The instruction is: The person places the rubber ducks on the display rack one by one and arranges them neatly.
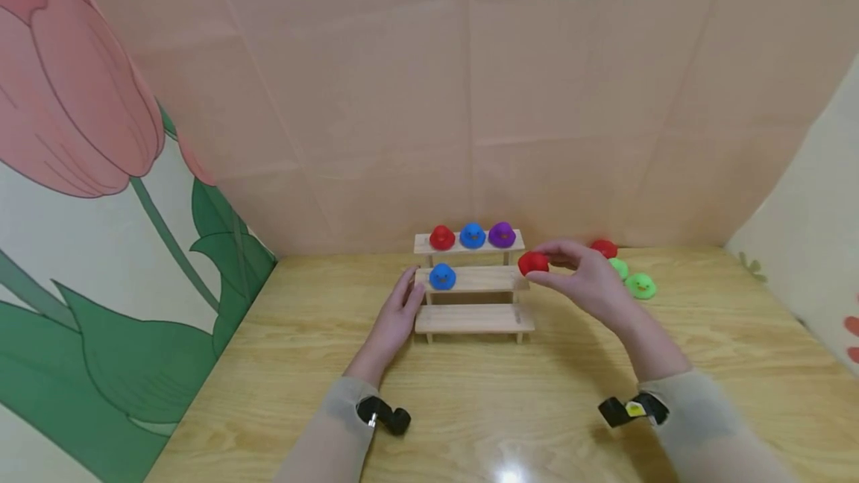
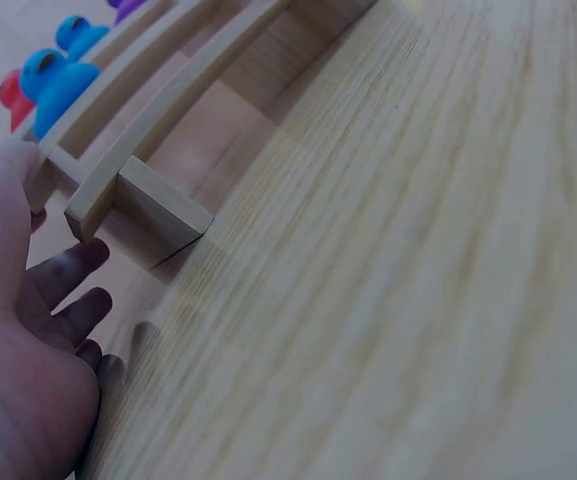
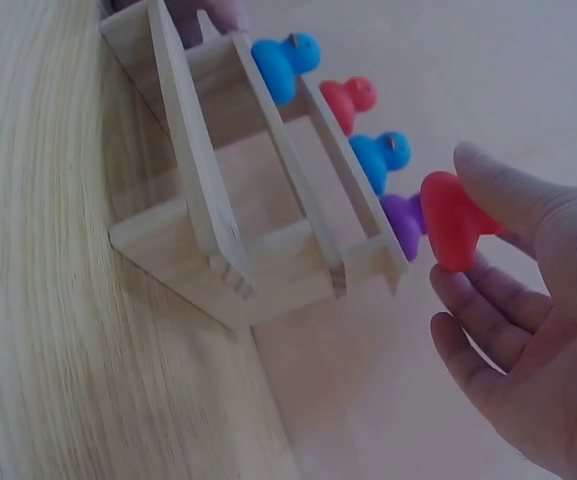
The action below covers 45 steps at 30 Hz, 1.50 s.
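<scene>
A small three-tier wooden display stand (image 1: 473, 318) stands on the table. My left hand (image 1: 399, 311) holds its left end at the middle tier; in the left wrist view the thumb lies against the board's end, with other fingers loosely bent below. A blue rubber duck (image 1: 442, 276) sits at the left of the middle tier. On the top tier stand a red duck (image 1: 442, 238), a blue duck (image 1: 473, 235) and a purple duck (image 1: 502, 235). My right hand (image 1: 585, 279) pinches another red rubber duck (image 3: 452, 222) between thumb and fingers, by the middle tier's right end.
To the right of the stand, partly behind my right hand, lie a red duck (image 1: 605, 247) and two green ducks, the nearer green duck (image 1: 640, 286) in full sight. A pinkish backdrop (image 1: 470, 95) rises behind the wooden table (image 1: 470, 408).
</scene>
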{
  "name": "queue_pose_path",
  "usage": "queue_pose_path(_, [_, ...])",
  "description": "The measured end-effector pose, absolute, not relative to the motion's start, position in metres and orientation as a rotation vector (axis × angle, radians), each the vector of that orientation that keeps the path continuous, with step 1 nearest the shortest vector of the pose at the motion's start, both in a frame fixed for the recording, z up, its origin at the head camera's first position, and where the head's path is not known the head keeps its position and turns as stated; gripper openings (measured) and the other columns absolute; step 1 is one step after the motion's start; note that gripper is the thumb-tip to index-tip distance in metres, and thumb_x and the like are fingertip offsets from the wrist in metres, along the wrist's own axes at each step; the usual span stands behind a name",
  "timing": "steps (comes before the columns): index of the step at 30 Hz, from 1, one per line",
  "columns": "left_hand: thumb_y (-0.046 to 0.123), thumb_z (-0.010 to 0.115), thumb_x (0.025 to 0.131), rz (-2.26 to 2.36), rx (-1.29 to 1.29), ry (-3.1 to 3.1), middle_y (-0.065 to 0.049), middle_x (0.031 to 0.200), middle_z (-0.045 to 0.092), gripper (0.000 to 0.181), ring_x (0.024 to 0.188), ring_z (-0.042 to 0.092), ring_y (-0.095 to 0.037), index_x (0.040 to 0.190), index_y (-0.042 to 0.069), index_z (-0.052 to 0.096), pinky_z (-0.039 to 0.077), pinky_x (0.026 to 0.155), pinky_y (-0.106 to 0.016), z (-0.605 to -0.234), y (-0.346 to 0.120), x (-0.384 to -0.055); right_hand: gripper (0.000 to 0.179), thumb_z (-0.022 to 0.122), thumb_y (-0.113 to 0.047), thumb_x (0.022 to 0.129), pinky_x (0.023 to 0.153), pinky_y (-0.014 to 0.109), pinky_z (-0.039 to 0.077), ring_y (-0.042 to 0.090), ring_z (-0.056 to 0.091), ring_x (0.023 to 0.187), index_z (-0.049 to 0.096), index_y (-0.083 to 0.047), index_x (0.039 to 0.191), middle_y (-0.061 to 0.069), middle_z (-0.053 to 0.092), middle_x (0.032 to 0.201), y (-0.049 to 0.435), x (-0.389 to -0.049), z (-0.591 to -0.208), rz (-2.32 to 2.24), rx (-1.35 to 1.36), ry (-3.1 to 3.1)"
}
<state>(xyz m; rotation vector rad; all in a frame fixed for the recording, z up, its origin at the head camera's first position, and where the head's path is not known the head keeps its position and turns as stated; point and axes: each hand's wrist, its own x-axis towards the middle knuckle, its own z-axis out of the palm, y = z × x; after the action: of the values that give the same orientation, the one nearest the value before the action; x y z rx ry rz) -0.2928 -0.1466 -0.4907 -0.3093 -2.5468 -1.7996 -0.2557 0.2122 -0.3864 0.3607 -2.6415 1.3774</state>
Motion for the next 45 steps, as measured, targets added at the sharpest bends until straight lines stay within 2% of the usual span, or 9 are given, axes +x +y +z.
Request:
queue_pose_path(6, [0.066,0.048,0.113,-1.815,-0.308,-2.537,-0.010,0.176,0.037,0.068,0.162,0.033,-0.032,0.174,0.039,0.032,0.029,0.131,-0.054,-0.493,-0.146,-0.294,0.047,0.089,-0.043,0.097,0.105,0.060,0.058,0.039,0.064,0.135,0.075,-0.017,0.133,0.007,0.074,0.134,0.201,-0.261,-0.390,1.377,0.404,-2.634])
queue_pose_path(15, [0.065,0.049,0.113,-1.834,-0.304,-2.526,-0.010,0.176,0.037,0.067,0.163,0.033,-0.033,0.174,0.042,0.032,0.029,0.131,-0.056,-0.494,-0.145,-0.296,0.047,0.092,-0.039,0.095,0.107,0.059,0.057,0.039,0.066,0.132,0.076,-0.016,0.133,0.007,0.074,0.133,0.178,-0.266,-0.391,1.404,0.446,-2.599])
queue_pose_path(25, [0.063,0.048,0.114,-1.831,-0.300,-2.530,-0.011,0.176,0.037,0.067,0.162,0.033,-0.034,0.175,0.039,0.031,0.029,0.131,-0.057,-0.491,-0.146,-0.294,0.045,0.090,-0.035,0.096,0.104,0.055,0.060,0.042,0.067,0.132,0.076,-0.018,0.136,0.009,0.074,0.136,0.152,-0.272,-0.395,1.424,0.426,-2.639])
queue_pose_path(35, [0.063,0.048,0.115,-1.836,-0.290,-2.527,-0.009,0.176,0.037,0.066,0.163,0.032,-0.033,0.175,0.040,0.031,0.028,0.131,-0.057,-0.490,-0.149,-0.291,0.042,0.091,-0.031,0.096,0.100,0.049,0.061,0.029,0.072,0.112,0.078,-0.014,0.132,0.007,0.076,0.122,0.131,-0.280,-0.403,1.372,0.480,-2.627])
queue_pose_path(45, [0.065,0.048,0.114,-1.817,-0.282,-2.544,-0.009,0.177,0.037,0.068,0.163,0.033,-0.033,0.175,0.040,0.031,0.028,0.131,-0.057,-0.486,-0.150,-0.289,0.041,0.090,-0.031,0.097,0.099,0.047,0.058,0.030,0.068,0.113,0.078,-0.016,0.133,0.007,0.075,0.125,0.120,-0.285,-0.412,1.360,0.477,-2.618])
